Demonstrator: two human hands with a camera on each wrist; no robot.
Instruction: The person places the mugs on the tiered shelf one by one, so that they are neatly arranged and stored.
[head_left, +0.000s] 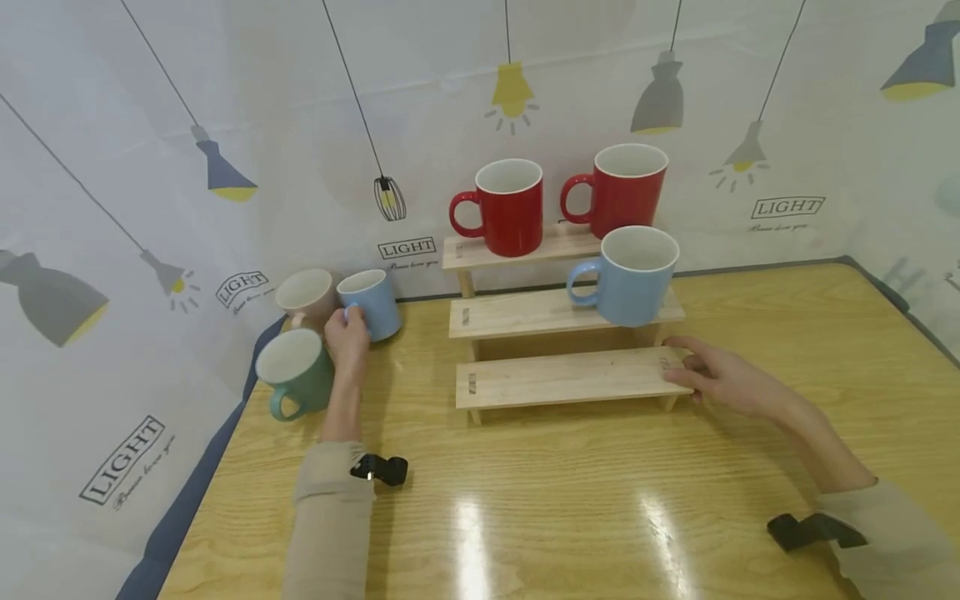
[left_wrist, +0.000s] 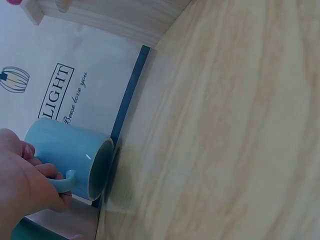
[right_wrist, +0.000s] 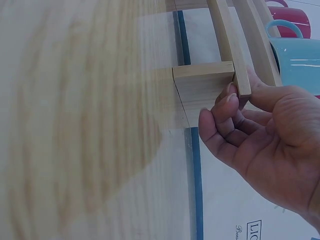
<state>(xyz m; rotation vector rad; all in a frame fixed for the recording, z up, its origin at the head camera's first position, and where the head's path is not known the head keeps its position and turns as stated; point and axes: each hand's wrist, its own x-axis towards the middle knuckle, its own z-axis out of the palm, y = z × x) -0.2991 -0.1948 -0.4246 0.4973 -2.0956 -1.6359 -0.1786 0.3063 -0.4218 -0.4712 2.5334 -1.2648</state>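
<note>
Presently, the left hand [head_left: 348, 335] holds with curled fingers the handle [left_wrist: 63, 184] of one blue mug [head_left: 379, 302], just beyond it; the right hand [head_left: 723, 379] pinches the lowest shelf [head_left: 562, 379] of a wooden stand [head_left: 510, 313] to its left.

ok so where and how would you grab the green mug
Probably by its handle, coming from the near side: the green mug stands mouth up with that handle jutting that way, while the pinkish mug sits behind it and the left grip, holding a blue mug, crowds the right side.
</note>
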